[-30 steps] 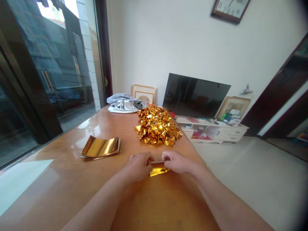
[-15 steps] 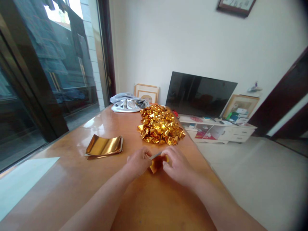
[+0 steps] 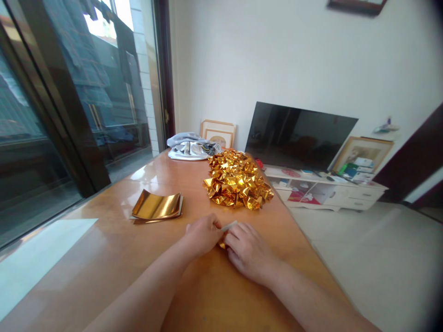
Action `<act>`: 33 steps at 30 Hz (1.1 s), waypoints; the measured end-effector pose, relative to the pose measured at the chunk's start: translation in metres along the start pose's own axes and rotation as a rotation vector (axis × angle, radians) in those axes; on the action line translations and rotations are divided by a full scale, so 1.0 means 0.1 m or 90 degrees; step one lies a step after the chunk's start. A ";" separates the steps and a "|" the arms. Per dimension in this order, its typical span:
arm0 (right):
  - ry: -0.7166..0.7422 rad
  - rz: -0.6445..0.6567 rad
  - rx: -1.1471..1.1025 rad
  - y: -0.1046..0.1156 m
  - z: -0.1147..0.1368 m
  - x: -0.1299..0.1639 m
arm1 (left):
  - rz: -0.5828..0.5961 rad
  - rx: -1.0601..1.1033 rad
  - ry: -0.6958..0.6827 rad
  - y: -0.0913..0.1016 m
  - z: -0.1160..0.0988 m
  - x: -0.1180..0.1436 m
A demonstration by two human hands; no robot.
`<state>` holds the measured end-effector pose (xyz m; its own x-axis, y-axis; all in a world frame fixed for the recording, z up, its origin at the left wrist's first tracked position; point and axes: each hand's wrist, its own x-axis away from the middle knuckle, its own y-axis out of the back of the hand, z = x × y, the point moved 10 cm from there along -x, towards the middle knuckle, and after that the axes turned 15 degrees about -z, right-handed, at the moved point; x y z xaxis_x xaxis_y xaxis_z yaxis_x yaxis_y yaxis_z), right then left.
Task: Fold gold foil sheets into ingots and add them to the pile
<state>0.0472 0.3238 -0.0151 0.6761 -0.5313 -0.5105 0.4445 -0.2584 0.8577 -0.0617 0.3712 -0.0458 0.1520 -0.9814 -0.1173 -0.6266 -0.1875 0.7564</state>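
Glossy tabletop (image 3: 114, 263) lies beneath folded, pale-edged gold paper (image 3: 229, 226).

Left hand (image 3: 204, 234) and right hand (image 3: 247, 252) together on a piece of gold paper (image 3: 222, 245) over a wooden table (image 3: 214, 295).
The left hand pinches the paper's left side, a pale edge showing between the hands; the right hand curls over the other side, its thumb hidden. Reading the clock from the hands, a loose stack of gold sheets (image 3: 157, 206) lies at ten o'clock, a pale sheet (image 3: 44, 258) farther off at nine, a heap of folded gold pieces (image 3: 238, 182) just past twelve, a grey-white bundle (image 3: 190, 148) at eleven, and a television (image 3: 301, 136) between one and two.
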 end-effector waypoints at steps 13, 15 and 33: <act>-0.031 -0.008 -0.091 -0.04 -0.07 0.03 | 0.093 -0.026 -0.161 0.02 -0.03 0.05; -0.043 -0.012 -0.096 -0.02 -0.08 0.02 | 0.105 -0.057 -0.164 0.02 -0.02 0.08; -0.215 -0.053 -0.240 -0.13 -0.35 0.05 | 0.144 -0.113 -0.118 0.04 -0.02 0.12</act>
<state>0.0654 0.3525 -0.0306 0.4300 -0.7681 -0.4745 0.7118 -0.0349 0.7015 -0.0613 0.3591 -0.0429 -0.1268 -0.9912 -0.0367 -0.4834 0.0294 0.8749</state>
